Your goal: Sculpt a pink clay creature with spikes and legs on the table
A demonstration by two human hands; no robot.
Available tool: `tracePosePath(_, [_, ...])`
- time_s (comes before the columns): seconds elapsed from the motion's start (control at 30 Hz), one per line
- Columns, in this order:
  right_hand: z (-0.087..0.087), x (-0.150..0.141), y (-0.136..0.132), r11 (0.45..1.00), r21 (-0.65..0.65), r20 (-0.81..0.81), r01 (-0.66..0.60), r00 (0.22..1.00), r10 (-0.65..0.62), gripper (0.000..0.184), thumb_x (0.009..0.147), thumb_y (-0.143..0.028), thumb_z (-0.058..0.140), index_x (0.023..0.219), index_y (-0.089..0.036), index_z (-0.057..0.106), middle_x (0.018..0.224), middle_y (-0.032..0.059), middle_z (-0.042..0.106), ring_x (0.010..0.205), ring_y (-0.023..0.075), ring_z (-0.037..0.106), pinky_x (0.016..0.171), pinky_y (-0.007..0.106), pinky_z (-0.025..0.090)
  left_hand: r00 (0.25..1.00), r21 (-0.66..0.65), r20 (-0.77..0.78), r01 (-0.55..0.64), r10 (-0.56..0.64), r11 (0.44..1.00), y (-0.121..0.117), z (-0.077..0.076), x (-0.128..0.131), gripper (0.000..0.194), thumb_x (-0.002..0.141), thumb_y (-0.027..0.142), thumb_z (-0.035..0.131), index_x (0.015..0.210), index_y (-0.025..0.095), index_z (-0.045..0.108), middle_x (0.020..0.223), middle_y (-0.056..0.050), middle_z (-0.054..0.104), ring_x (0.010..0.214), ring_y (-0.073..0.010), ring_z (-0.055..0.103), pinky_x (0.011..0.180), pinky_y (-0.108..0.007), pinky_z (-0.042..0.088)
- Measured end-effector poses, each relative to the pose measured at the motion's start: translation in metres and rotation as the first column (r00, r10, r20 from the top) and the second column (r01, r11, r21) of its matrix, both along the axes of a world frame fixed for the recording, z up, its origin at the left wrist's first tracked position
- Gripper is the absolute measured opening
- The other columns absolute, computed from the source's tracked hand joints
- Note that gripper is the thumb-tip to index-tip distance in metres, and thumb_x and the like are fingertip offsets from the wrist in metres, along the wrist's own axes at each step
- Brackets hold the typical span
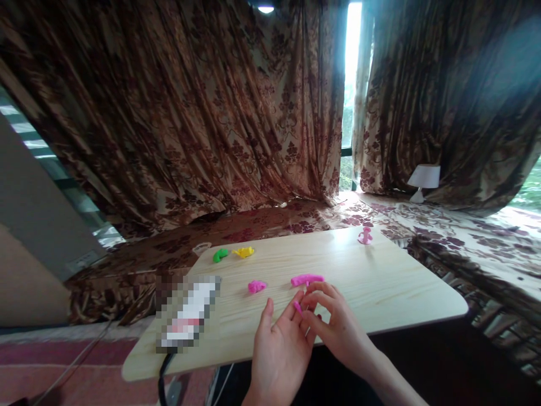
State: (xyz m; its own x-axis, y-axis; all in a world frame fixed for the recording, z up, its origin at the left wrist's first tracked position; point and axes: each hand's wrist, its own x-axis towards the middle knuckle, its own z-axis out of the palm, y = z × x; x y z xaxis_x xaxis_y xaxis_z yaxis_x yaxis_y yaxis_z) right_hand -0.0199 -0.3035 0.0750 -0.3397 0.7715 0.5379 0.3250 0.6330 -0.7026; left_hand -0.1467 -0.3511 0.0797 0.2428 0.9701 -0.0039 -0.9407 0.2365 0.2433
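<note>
My left hand (281, 349) is palm up near the table's front edge, its thumb raised, with a small pink piece of modelling clay (298, 307) across its fingers. From the right, my right hand (336, 321) reaches over with bent fingers, thumb and fingertips at that small piece; their exact contact is partly hidden. Just beyond my fingers lies a pink clay roll (307, 279). A lumpy pink clay piece (257, 286) rests to the left of it. Farther back are a curved green piece (220, 255) and a yellow piece (244, 252).
The light wooden table (338, 254) bears a small pink figure (366, 235) at its far right corner. On the left, a blurred-out flat object (190, 313) has a black cable (163, 378) hanging over the edge. A white lamp (424, 177) stands on the patterned ledge behind.
</note>
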Motion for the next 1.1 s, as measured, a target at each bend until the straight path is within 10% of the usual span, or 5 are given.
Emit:
tracePosePath(0.2, [0.004,-0.005,-0.005,0.993,0.095,-0.008,0.068,0.998,-0.068,0.012,0.078,-0.012,0.063,0.081,-0.023,0.065,0.101,0.0035,0.062,0.101,0.0213,0.053,0.090,0.038,0.040,0.950,0.013,-0.298,-0.098,0.097,0.995,-0.002,0.007,0.007,0.041,0.089,0.042,0.045,0.116,0.015,0.061,0.120,-0.011,0.061,0.112,-0.0198,0.054,0.097,-0.032,0.040])
tracePosePath(0.4, [0.011,0.002,-0.007,0.999,0.016,-0.061,-0.030,0.998,0.031,0.011,0.085,-0.018,0.056,0.085,-0.022,0.066,0.084,0.0030,0.065,0.083,0.0187,0.060,0.077,0.032,0.048,0.615,0.160,-0.692,-0.380,0.378,0.911,-0.001,-0.005,0.001,0.021,0.072,0.025,0.071,0.091,0.015,0.072,0.097,-0.008,0.070,0.097,-0.0210,0.061,0.092,-0.033,0.044])
tracePosePath(0.83, [0.018,0.002,-0.011,0.997,0.037,0.003,-0.068,0.998,0.067,0.014,0.085,-0.014,0.054,0.079,-0.022,0.064,0.080,0.0011,0.062,0.080,0.0168,0.058,0.074,0.030,0.046,0.592,0.113,-0.723,-0.407,0.356,0.907,-0.003,0.000,-0.002,0.022,0.067,0.024,0.076,0.084,0.012,0.070,0.079,-0.006,0.071,0.076,-0.0156,0.065,0.077,-0.027,0.052])
tracePosePath(1.1, [0.004,-0.021,0.017,0.995,0.075,0.056,0.072,0.996,-0.077,0.014,0.087,-0.015,0.048,0.077,-0.019,0.058,0.077,0.0012,0.061,0.076,0.0150,0.059,0.072,0.027,0.046,0.554,0.053,-0.679,-0.617,0.482,0.785,0.002,-0.015,-0.039,0.021,0.059,0.018,0.079,0.077,0.014,0.067,0.066,0.001,0.067,0.060,-0.0093,0.063,0.067,-0.021,0.054])
